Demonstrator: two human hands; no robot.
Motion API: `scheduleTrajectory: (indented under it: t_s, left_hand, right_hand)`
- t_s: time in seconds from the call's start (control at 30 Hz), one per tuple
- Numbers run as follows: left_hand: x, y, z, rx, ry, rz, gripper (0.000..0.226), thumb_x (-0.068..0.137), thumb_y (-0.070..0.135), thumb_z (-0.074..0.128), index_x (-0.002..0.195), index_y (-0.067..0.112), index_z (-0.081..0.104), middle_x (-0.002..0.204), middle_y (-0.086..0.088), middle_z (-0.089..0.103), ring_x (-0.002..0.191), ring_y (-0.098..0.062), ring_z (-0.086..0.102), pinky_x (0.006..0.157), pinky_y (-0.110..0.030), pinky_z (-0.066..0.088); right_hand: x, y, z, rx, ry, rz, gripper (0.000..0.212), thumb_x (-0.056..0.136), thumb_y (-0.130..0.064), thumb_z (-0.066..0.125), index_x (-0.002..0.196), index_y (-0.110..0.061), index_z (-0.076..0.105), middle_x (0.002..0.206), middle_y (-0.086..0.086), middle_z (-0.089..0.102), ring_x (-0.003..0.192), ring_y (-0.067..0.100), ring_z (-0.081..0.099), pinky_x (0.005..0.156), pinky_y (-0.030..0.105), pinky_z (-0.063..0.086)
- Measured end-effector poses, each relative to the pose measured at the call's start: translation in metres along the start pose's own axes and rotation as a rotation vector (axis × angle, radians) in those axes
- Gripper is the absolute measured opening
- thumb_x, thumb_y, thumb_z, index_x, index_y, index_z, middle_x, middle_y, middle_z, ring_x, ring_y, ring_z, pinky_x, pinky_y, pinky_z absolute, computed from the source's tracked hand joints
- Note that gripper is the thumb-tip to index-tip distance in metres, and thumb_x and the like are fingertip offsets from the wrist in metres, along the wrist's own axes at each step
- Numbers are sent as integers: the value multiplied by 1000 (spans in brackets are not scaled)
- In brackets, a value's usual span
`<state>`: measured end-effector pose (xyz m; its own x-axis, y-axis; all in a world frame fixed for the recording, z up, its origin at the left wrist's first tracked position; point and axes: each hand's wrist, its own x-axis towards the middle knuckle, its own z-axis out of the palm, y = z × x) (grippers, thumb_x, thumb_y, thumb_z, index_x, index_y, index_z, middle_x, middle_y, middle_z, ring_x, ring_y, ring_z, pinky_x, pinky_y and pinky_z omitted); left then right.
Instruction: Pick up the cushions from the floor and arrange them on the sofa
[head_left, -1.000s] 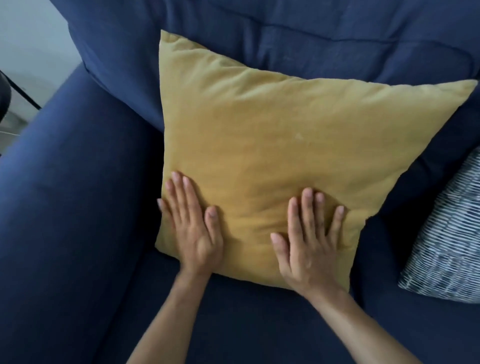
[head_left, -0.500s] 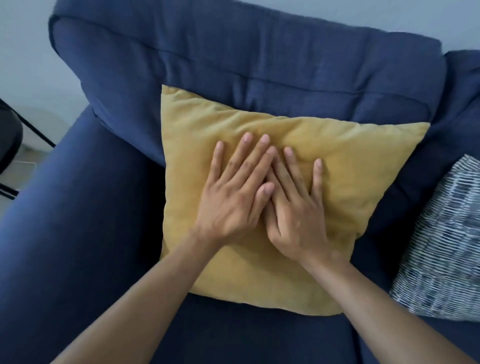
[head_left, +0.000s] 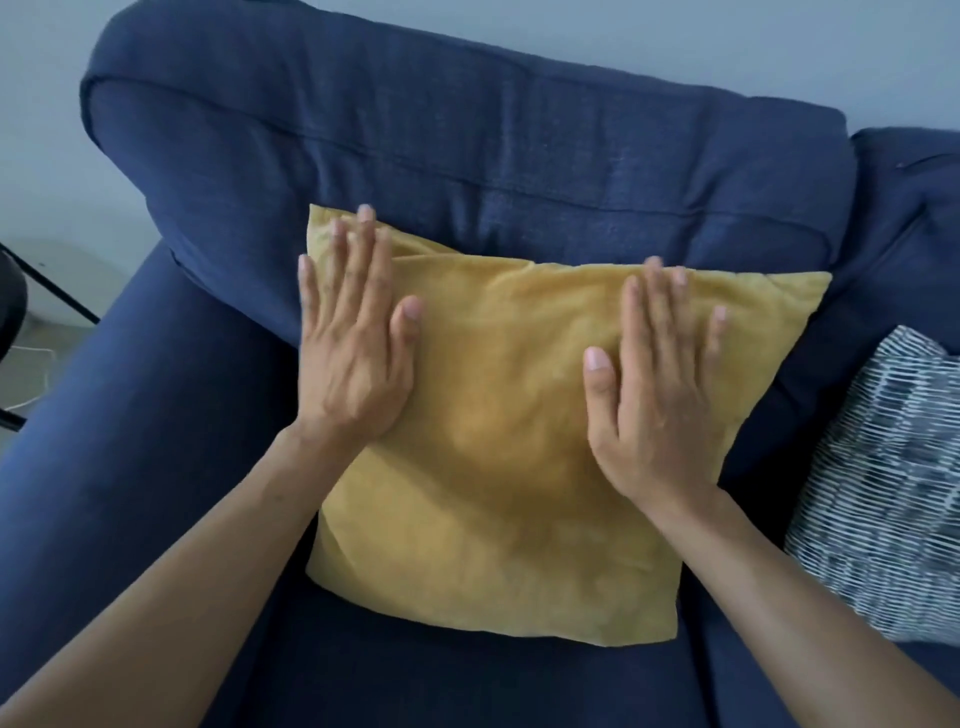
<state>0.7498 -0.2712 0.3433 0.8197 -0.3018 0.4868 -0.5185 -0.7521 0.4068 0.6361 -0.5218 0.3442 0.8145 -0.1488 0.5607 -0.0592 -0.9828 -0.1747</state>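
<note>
A mustard-yellow cushion (head_left: 498, 499) leans against the back cushion of the dark blue sofa (head_left: 467, 145), in the sofa's left corner. My left hand (head_left: 353, 343) lies flat on the cushion's upper left part, fingers reaching its top left corner. My right hand (head_left: 654, 389) lies flat on the upper right part, fingertips at the top edge. Both palms press on the fabric and neither hand grips it. A second cushion (head_left: 883, 493), dark with white dashed stripes, rests on the seat at the right edge of view, partly cut off.
The sofa's broad left armrest (head_left: 119, 441) runs along the left. Beyond it are a pale floor with a thin white cord (head_left: 36, 374) and black metal legs (head_left: 47, 286) of some furniture. A light wall stands behind the sofa.
My hands were overlapped at the cushion's middle half a second ago; they have slid apart and upward to its top corners. The view has pulled back a little.
</note>
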Motion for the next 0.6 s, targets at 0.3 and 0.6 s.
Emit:
scheduleTrajectory:
  t_s: [0.3,0.6]
  left_hand:
    - [14,31,26,227,-201,205,72,114,57,11,169,16,32,180,-4,19,168,-26,8,134,-60,9]
    - [15,-24,-25,285,-391,-138,78,109,68,3,173,24,3,181,5,-8,167,-15,-14,136,-54,-2]
  right_hand:
    - [20,7,9,-178,-189,-99,67,116,-53,24,170,-14,27,181,6,19,169,24,8,134,65,5]
    - [24,62,-41,-82,-296,114,69,115,-53,20,164,-9,39,176,9,33,168,26,17,134,62,12]
